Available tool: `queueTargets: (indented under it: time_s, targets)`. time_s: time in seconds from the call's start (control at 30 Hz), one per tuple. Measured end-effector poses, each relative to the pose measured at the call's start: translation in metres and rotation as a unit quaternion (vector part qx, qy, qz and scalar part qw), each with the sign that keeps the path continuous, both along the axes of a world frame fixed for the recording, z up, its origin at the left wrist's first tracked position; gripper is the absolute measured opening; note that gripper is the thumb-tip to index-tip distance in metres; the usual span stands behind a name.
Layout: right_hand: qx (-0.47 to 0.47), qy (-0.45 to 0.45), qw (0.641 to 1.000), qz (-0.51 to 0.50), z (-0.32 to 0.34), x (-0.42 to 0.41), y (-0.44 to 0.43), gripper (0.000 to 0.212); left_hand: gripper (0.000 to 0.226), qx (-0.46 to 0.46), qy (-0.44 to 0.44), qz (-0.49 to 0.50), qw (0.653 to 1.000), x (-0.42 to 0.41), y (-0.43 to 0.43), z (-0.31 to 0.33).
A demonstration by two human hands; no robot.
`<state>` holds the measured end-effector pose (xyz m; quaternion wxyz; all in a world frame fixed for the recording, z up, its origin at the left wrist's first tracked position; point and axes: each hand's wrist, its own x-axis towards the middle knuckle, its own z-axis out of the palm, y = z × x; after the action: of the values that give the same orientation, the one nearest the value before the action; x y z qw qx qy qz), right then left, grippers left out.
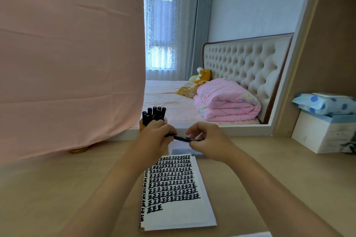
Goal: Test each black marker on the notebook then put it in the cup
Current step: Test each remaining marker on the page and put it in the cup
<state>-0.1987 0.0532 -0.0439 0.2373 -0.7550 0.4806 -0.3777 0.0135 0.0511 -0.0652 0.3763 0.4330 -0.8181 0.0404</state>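
Note:
A black marker (183, 138) is held level above the desk between both hands. My left hand (154, 136) grips its left end, and my right hand (208, 140) pinches its right end. Below them lies an open notebook (183, 215), its page filled with rows of thick black marks. Behind my left hand stands a yellowish cup (143, 124) holding several black markers (154, 114) upright. The marker's cap state is hidden by my fingers.
A pink cloth (71, 59) hangs over the desk's left side, with a gold lid (79, 149) under its hem. White boxes (323, 134) with a blue dotted pack (325, 103) stand at right. A mirror behind reflects a bed.

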Motion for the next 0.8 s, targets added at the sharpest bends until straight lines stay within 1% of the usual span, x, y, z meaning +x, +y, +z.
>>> queueTargets:
  time_s: [0.03,0.1,0.17,0.2,0.27,0.3,0.37,0.43,0.5,0.57,0.63,0.7,0.8]
  targets:
    - [0.007,-0.036,0.999,-0.006,-0.001,0.001,0.007,0.027,0.014,0.009,0.005,0.001,1.0,0.002,0.006,0.0]
    - [0.052,-0.157,0.986,-0.003,-0.003,0.004,0.02,0.023,0.014,0.031,0.021,0.003,0.999,0.006,0.021,0.0]
    - [0.099,-0.277,0.956,0.002,-0.005,0.009,0.032,0.021,0.012,0.056,0.027,0.004,0.998,0.008,0.038,0.001]
    - [0.114,-0.323,0.94,0.004,-0.006,0.013,0.036,0.02,0.012,0.065,0.022,0.003,0.998,0.007,0.047,0.001]
    - [0.136,-0.378,0.916,0.017,-0.008,0.023,0.044,0.015,0.013,0.078,0.006,-0.005,0.997,0.004,0.066,-0.001]
    - [0.145,-0.384,0.911,0.029,-0.008,0.029,0.049,0.011,0.013,0.079,-0.003,-0.008,0.997,0.003,0.074,-0.002]
    - [0.151,-0.364,0.917,0.057,-0.01,0.039,0.058,0.014,0.013,0.075,-0.027,-0.008,0.997,0.005,0.086,-0.006]
    - [0.149,-0.323,0.932,0.066,-0.014,0.046,0.066,0.017,0.014,0.073,-0.051,0.001,0.996,0.012,0.095,-0.011]
    - [0.136,-0.272,0.95,0.073,-0.021,0.051,0.071,0.018,0.012,0.076,-0.055,0.027,0.995,0.022,0.102,-0.016]
    - [0.1,-0.186,0.975,0.065,-0.032,0.054,0.073,0.019,0.007,0.077,-0.038,0.063,0.994,0.032,0.106,-0.022]
    - [0.06,-0.072,0.995,0.041,-0.044,0.055,0.075,0.022,0.004,0.072,-0.006,0.09,0.993,0.038,0.11,-0.03]
    - [0.041,0.016,0.998,0.038,-0.054,0.055,0.078,0.021,0.004,0.059,0.026,0.102,0.993,0.041,0.113,-0.04]
    - [0.006,0.114,0.992,0.05,-0.063,0.054,0.077,0.014,0.02,0.045,0.049,0.09,0.994,0.039,0.114,-0.053]
